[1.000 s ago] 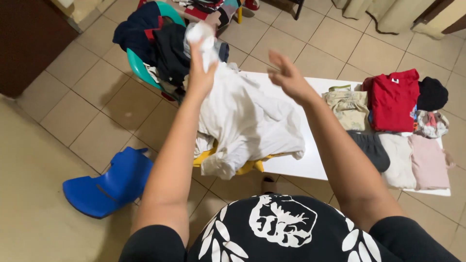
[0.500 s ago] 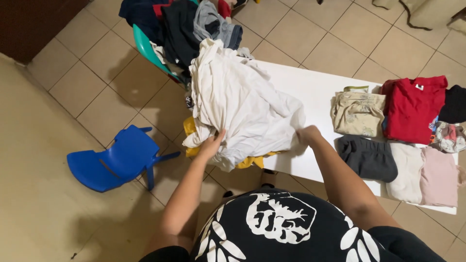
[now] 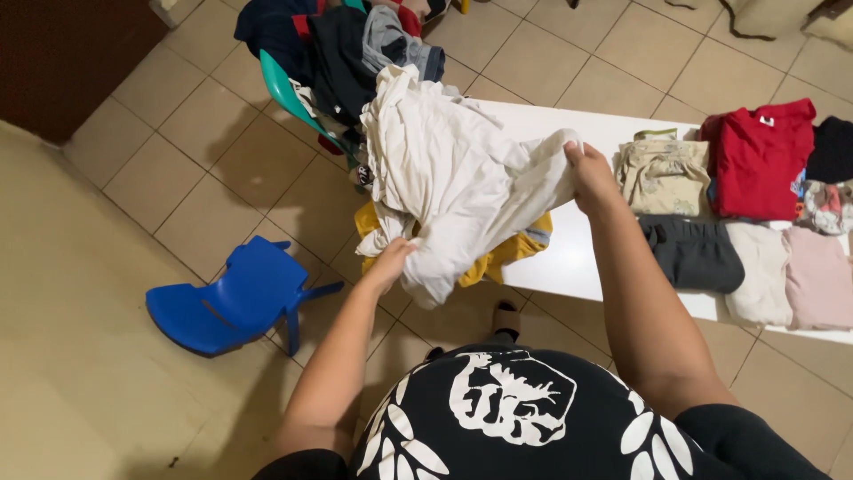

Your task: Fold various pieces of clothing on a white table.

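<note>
Left hand [image 3: 391, 260] pinching the lower edge of a white garment [image 3: 453, 178]; right hand [image 3: 589, 175] closed on its far corner, lifted above the white table [image 3: 569, 267]. The garment lies bunched at the table's left end over a yellow cloth [image 3: 498, 258]. To the right, folded clothes, a grey piece [image 3: 693, 253] and a red shirt [image 3: 755, 160]. On the floor, an overturned blue chair [image 3: 231, 298]; farther off, a green chair [image 3: 284, 93] heaped with dark clothes

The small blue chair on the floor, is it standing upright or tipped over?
Tipped over. The blue chair lies on its side on the tiled floor, with its legs pointing sideways toward the table, not down.
</note>
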